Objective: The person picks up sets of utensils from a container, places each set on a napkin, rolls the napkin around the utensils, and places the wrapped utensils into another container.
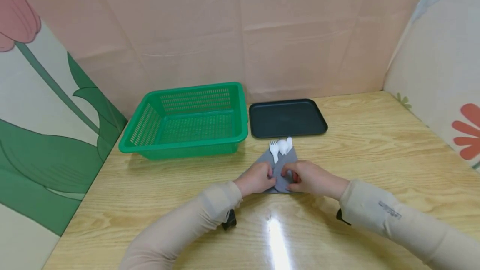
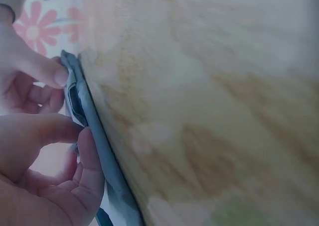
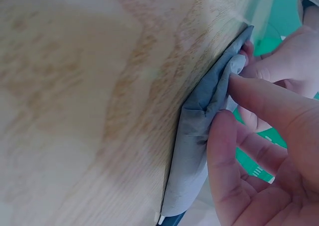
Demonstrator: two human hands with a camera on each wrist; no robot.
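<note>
A grey cloth napkin (image 1: 282, 178), folded to a point at its sides, lies on the table. From its far edge stick out a white fork (image 1: 274, 149), a white spoon (image 1: 283, 146) and a white knife (image 1: 289, 142); their lower ends are hidden in the cloth. My left hand (image 1: 259, 177) pinches the napkin's near left part between thumb and finger, which the left wrist view shows close up at the cloth fold (image 2: 89, 101). On the other side my right hand (image 1: 313, 177) pinches the folded layer (image 3: 219, 94) with thumb and fingertip.
A green plastic basket (image 1: 198, 147) stands at the back left. Beside it, behind the cutlery, lies a black tray (image 1: 286, 118). The wooden table (image 1: 386, 149) meets a pink covering (image 1: 292, 32) at the back and printed panels at both sides.
</note>
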